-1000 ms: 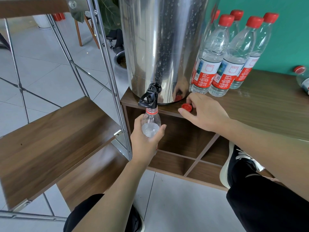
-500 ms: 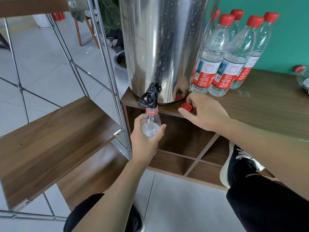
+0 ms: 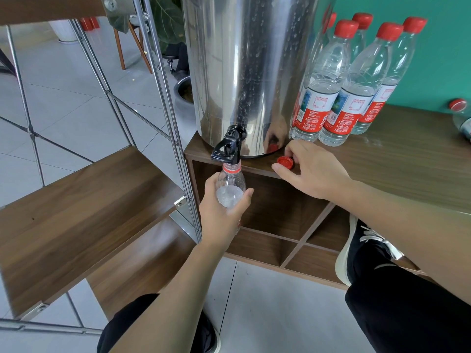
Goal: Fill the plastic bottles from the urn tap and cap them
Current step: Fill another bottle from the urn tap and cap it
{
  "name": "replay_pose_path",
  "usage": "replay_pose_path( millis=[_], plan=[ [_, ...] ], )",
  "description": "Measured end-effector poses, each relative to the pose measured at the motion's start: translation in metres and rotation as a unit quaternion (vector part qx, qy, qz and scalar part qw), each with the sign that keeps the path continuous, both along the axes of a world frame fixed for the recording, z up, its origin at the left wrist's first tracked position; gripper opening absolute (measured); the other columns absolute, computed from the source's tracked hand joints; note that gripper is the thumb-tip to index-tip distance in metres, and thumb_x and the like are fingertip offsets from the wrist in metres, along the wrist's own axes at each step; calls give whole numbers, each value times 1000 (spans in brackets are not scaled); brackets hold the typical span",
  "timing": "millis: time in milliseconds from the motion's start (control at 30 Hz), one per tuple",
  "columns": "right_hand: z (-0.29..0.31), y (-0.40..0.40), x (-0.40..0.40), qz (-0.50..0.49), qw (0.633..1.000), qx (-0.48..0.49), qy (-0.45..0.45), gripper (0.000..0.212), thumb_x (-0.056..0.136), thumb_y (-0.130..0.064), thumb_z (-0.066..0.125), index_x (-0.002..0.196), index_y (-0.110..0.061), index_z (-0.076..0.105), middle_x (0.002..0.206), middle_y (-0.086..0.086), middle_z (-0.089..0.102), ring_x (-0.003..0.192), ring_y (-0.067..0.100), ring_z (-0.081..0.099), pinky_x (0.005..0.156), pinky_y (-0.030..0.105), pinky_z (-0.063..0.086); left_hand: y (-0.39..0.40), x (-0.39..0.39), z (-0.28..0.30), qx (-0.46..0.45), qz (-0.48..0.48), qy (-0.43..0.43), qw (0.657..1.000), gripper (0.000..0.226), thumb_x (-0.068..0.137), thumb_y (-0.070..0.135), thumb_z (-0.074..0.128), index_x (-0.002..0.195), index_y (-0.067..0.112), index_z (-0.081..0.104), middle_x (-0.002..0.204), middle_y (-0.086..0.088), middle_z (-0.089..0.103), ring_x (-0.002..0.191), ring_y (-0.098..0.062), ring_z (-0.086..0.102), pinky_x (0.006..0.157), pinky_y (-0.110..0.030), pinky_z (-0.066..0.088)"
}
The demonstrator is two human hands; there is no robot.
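Wooden cabinet [image 3: 397, 159]; bottle [image 3: 230, 189] under tap [image 3: 228, 149], left hand [image 3: 221, 217].

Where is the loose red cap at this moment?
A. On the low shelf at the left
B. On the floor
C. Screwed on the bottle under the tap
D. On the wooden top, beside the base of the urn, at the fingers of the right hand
D: the loose red cap lies on the wooden top by the urn, at the right hand, while the bottle under the tap has an open neck.
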State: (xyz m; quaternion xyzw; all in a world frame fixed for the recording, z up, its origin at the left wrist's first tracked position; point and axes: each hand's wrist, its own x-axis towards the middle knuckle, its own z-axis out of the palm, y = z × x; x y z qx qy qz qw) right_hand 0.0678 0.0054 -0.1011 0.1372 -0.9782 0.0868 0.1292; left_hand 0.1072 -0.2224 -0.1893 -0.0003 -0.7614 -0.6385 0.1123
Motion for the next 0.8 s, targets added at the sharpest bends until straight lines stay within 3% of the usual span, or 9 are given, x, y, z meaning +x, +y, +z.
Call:
replay_pose_path(
  millis=[267,467,800],
  plan=[
    [-1,0,0,3,1000,-1,3,43,94,-67,45,100,-24,52,88,-9,53,78,11,52,65,27,41,-1,0,-2,4,4,7,1000,71,82,41,86,140,29,49,127,16,62,116,5,56,88,-1,43],
    [-1,1,-2,-1,1000,2,4,43,94,-68,45,100,-26,52,88,-10,54,78,10,53,65,26,42,1,-1,-1,4,3,0,1000,72,82,41,86,141,30,47,124,26,58,113,17,52,83,4,39],
    [-2,1,-1,1,1000,2,7,42,94,-67,45,100,-26,52,89,-9,55,78,10,53,64,25,39,0,0,-3,7,-1,2,1000,72,81,41,86,141,29,48,126,20,61,116,8,56,87,-1,44]
  ],
)
